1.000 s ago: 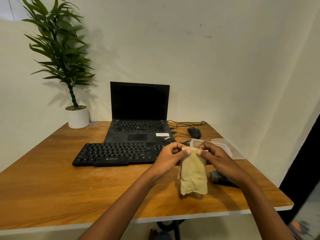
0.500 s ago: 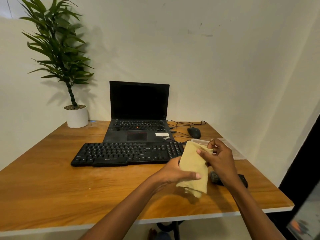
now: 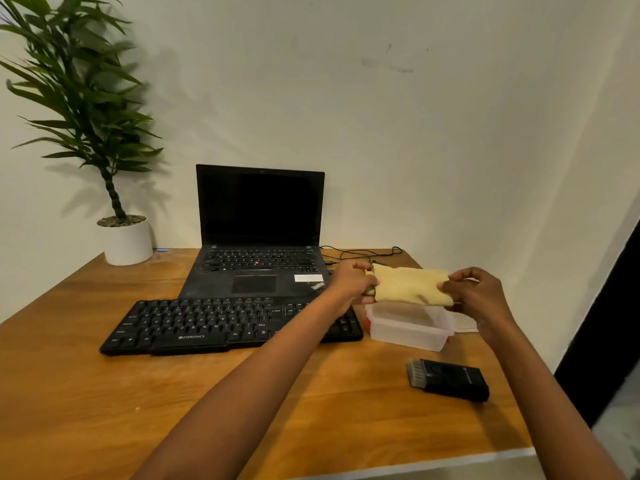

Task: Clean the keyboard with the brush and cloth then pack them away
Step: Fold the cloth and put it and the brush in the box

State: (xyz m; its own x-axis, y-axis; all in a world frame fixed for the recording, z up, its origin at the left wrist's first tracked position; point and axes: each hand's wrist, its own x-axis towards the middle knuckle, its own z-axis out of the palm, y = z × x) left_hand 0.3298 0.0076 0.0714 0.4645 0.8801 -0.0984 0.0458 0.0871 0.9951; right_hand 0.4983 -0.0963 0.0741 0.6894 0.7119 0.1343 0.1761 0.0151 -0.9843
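My left hand [image 3: 353,284] and right hand [image 3: 481,296] each pinch one end of the folded yellow cloth [image 3: 410,285], fingers curled on it, level just above the open clear tub [image 3: 408,332] beside the keyboard [image 3: 228,323]. The brush [image 3: 450,379] lies on the surface [image 3: 104,393], outside the tub.

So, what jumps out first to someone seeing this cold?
The left hand and right hand hold a folded yellow cloth between them, over an open clear plastic box. A flat black brush lies nearer on the wooden desk; the black keyboard sits left of the box.
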